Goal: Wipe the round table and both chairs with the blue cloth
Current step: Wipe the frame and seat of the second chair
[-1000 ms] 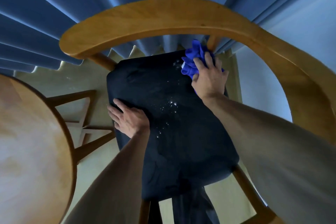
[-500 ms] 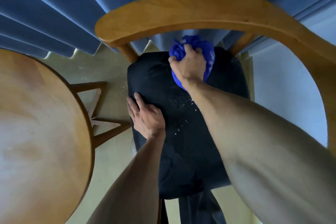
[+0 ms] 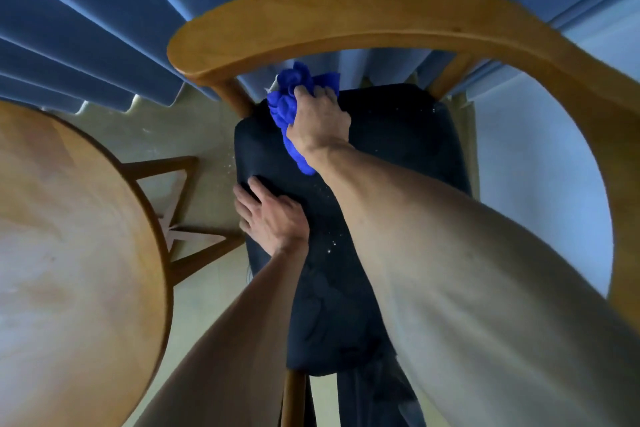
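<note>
At the back left corner of the chair's dark seat (image 3: 398, 163), about twelve o'clock from the middle of the view, lay the bunched blue cloth (image 3: 289, 104), partly on the cushion and partly spilling past its rear edge. The right hand (image 3: 320, 125) made the grip on it, fingers curled tightly over the wad and pressing it down onto the seat. The left hand (image 3: 273, 215), at about seven o'clock from the cloth, rested flat on the seat's left edge with fingers spread and nothing held. Pale specks dotted the cushion between the two hands. The chair's curved wooden backrest (image 3: 346, 14) arched over the cloth from ten o'clock round to three. The round desk (image 3: 69, 236) filled the nine o'clock side, well apart from the cloth. Blue pleated curtains (image 3: 86, 28) hung behind.
</note>
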Demonstrator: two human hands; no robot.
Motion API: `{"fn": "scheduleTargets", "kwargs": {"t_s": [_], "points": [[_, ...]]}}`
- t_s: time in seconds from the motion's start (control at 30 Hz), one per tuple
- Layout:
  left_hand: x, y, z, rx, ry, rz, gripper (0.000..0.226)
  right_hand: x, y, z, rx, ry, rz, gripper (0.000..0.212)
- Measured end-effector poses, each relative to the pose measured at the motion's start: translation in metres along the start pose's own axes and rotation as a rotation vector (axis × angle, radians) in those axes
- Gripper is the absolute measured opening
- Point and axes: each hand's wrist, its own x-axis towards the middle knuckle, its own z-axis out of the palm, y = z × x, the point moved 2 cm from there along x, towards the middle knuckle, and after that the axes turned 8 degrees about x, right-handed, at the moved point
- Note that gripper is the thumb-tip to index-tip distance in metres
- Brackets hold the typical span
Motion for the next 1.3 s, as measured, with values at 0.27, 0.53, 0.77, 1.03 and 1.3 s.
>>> {"fn": "scheduleTargets", "kwargs": {"t_s": [0.27, 0.53, 0.77, 1.03, 1.3], "points": [[-0.003, -0.007, 0.005, 0.063, 0.028, 0.043, 0.058, -0.014, 0.094, -0.053, -0.074, 0.185, 0.204, 0.041], [-0.003, 0.001, 0.012, 0.013, 0.037, -0.004, 0.061, -0.048, 0.171, -0.077, 0.097, 0.356, 0.513, 0.048], [-0.012, 0.007, 0.020, 0.038, 0.040, -0.059, 0.067, -0.084, 0.191, -0.071, 0.333, 0.477, 0.678, 0.056], [-0.017, 0.008, 0.016, 0.037, 0.077, -0.048, 0.060, -0.048, 0.174, -0.065, 0.317, 0.415, 0.633, 0.069], [-0.009, -0.020, -0.001, -0.157, 0.162, -0.097, 0.051, -0.067, 0.144, -0.045, 0.284, 0.446, 0.427, 0.073]]}}
